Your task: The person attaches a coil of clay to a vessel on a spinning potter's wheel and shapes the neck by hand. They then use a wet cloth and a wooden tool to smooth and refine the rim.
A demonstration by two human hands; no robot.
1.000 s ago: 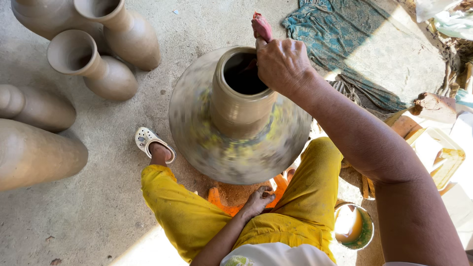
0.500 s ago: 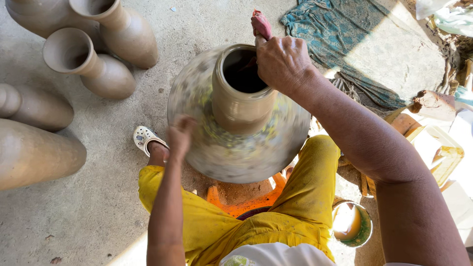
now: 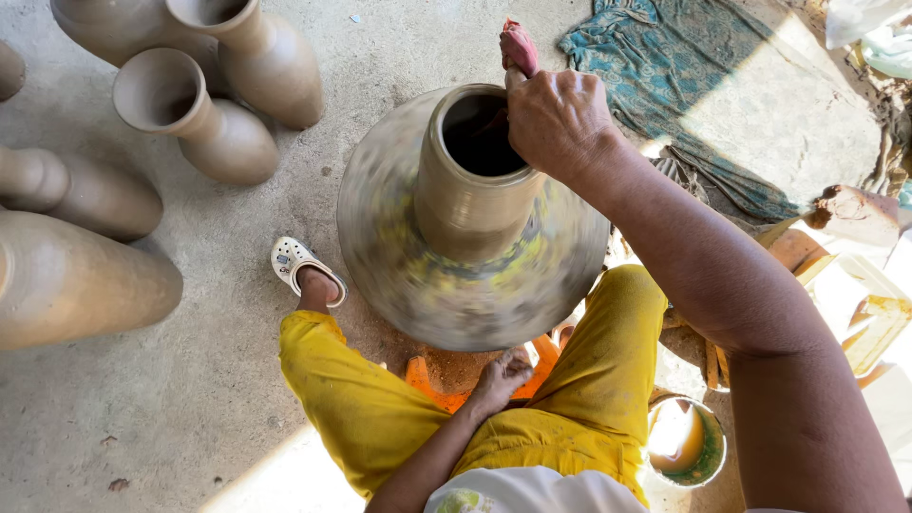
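- The big clay vase stands in the middle, between the person's knees, and its body is blurred from turning.
- The right hand sits on the rim of the vase neck at about 2 o'clock, fingers closed around a reddish wet rag that sticks out above the knuckles at 12 o'clock.
- The left hand is low, at 6 o'clock from the vase, under its belly, near the orange wheel base. Its fingers are curled; I cannot tell if they grip anything.
- The two hands are well apart, the vase between them.
- Half a second before, the left hand was raised against the vase wall at 9 o'clock; now it is down at the base. The right hand has stayed on the rim.
- The fingertips of the right hand are hidden inside the neck.
- The surface of the vase cannot be read because of the blur.
- Finished clay vases stand at 10 o'clock, some cut by the frame edge.
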